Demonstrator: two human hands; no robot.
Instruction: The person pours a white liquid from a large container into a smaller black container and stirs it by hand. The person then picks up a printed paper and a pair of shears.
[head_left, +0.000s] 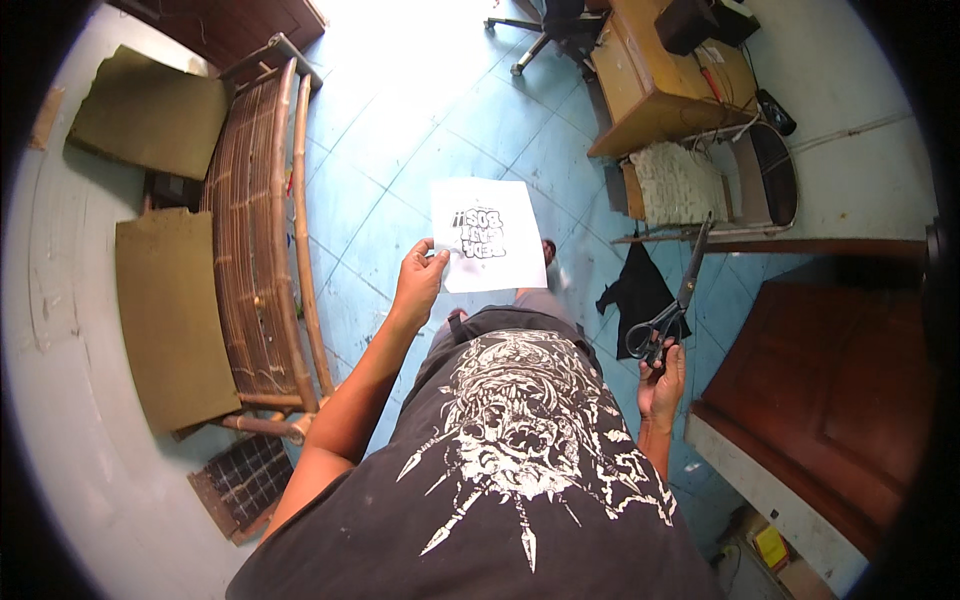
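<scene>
In my left hand [420,280] is a white sheet of paper [510,270] with black printed lettering in its middle. The thumb and fingers pinch its left edge, and the sheet hangs out in front of my body. Off to the right, my right hand [663,385] holds a pair of scissors [685,290] by the dark handles. The blades look closed together and point away from me. A wide gap separates the scissors from the paper.
A bamboo bench [250,240] with olive cushions [170,310] runs along the left wall. A wooden desk [640,90] and an office chair's base [530,50] stand at the far right. Black cloth [640,290] lies on the blue tiled floor [370,190]. A brown wooden door [800,410] is at right.
</scene>
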